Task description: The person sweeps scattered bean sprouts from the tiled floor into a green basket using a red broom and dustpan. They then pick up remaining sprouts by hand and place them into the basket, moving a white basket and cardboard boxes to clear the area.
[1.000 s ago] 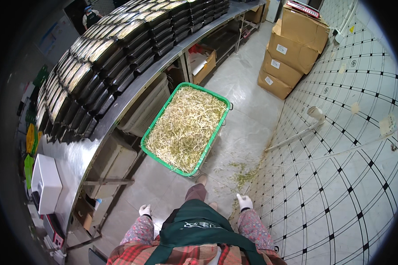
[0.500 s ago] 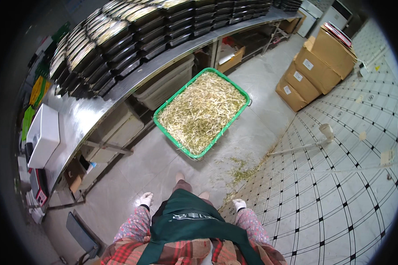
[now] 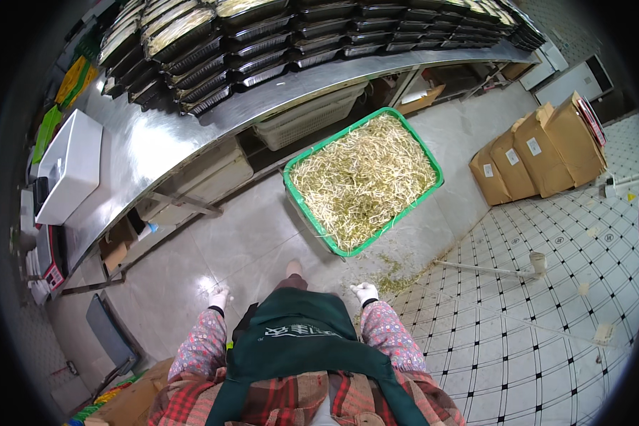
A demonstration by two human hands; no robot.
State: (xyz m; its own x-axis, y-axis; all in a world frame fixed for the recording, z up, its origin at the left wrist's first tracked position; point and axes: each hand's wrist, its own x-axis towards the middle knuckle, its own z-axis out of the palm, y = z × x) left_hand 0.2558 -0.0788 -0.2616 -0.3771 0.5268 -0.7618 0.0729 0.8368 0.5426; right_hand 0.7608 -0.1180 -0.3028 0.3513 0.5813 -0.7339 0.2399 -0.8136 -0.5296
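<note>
My left hand [image 3: 219,297], in a white glove, hangs at my side with its fingers curled in. My right hand [image 3: 364,292], gloved alike, is closed too and points ahead on the other side of my green apron [image 3: 298,326]. Nothing shows in either hand. Ahead of me a green-rimmed crate [image 3: 318,226] stands at floor level, heaped with bean sprouts [image 3: 369,174] and greenish husks. My right hand is the nearer one to it, but neither touches it.
A steel table [image 3: 156,145] on the left bears stacked black trays [image 3: 255,42] of sprouts and a white bin [image 3: 71,170]. Cardboard boxes [image 3: 539,153] lean by the tiled wall [image 3: 518,305] at right. Spilled husks [image 3: 390,277] and a pipe [image 3: 490,269] lie near that wall; a chair [image 3: 111,334] stands lower left.
My view has shifted, so the crate and boxes appear farther right. Both hands have swung a little forward and left in the picture, still closed. The crate stays in place.
</note>
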